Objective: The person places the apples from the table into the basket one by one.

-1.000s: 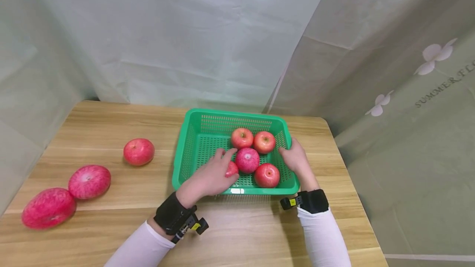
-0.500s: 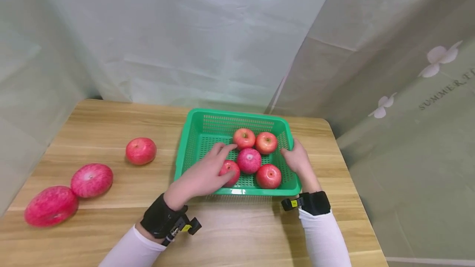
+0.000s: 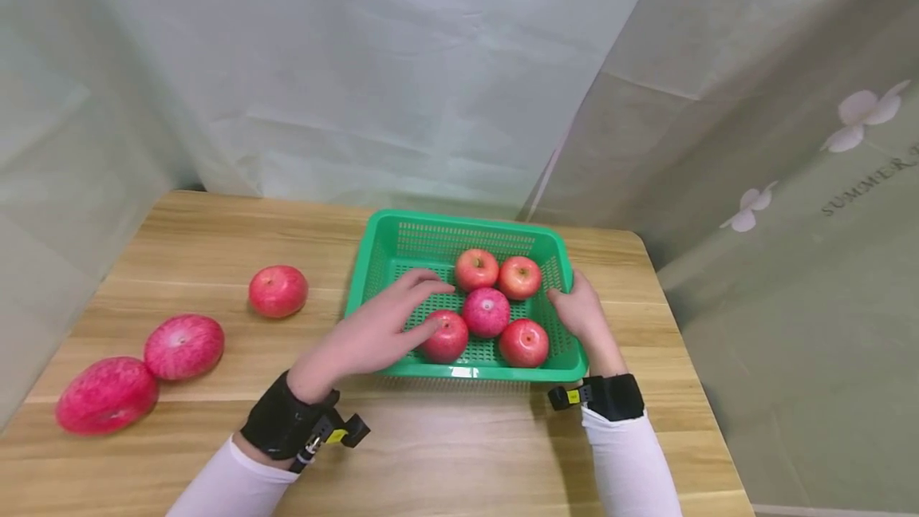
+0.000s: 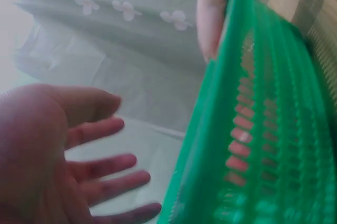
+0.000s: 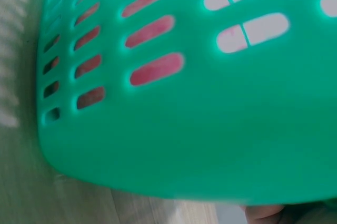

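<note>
In the head view a green slotted plastic basket [image 3: 467, 218] holds several red apples. My left hand [image 3: 373, 333] is over its front-left part, fingers loosely spread. Its thumb overlaps the front-left apple [image 3: 447, 341]. In the left wrist view, the left hand [image 4: 58, 150] shows nothing between its fingers, above the basket's wall [image 4: 210, 145]. My right hand [image 3: 583, 313] grips the basket's right rim, thumb inside; its other fingers are hidden outside the wall. A darker pink, speckled apple [image 3: 487, 312] is in the middle of the group. Basket wall [image 5: 221, 124] fills most of the right wrist view.
Left of the basket on the wooden table [image 3: 402, 461] lie a red apple [image 3: 278, 291] and two pink speckled fruits, one rounder [image 3: 184, 347] and one looking longer [image 3: 108, 396]. A pale curtain [image 3: 402, 78] hangs behind the table and along its sides.
My left hand has let go of the front-left apple and drawn back to the left, uncovering it. The right hand keeps its hold on the rim. The whole view has shifted slightly.
</note>
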The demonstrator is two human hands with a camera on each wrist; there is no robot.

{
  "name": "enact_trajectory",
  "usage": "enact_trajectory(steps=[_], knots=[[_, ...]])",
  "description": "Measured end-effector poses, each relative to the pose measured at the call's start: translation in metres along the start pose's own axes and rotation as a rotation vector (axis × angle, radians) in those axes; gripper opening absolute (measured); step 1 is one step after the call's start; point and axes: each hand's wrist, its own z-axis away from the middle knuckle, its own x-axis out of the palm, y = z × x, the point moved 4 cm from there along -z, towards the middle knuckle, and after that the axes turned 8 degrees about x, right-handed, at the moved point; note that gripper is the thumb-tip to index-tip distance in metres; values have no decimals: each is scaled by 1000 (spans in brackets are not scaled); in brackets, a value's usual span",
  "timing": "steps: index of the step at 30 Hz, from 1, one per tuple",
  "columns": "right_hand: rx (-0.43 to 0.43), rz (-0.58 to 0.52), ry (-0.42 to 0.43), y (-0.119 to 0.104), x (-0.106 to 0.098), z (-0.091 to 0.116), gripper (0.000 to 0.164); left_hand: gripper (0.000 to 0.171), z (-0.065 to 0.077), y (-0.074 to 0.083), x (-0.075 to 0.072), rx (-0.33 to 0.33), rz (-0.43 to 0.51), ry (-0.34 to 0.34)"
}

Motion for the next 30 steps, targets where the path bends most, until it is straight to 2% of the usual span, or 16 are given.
enact_trajectory(steps=[4,8,12,15,18,23,26,30], knots=[[-8,-3,-9,1,2,0,57,41,14,-3,-22,40,16,100],[-13,-8,-20,1,4,0,57,38,31,-14,-49,15,1,233],[-7,-10,-24,1,5,1,58,37,47,-32,-73,-48,-100,350],[-2,-2,-21,2,4,1,59,38,57,-51,-86,-98,-221,374],[3,0,-21,2,5,1,58,40,64,-70,-95,-164,-354,328],[12,-8,-25,2,5,2,59,40,69,-96,-95,-279,-542,179],[15,-3,-17,2,3,1,58,40,67,-106,-90,-306,-625,79],[2,8,2,1,-1,-1,57,38,62,-115,-80,-301,-703,-34]])
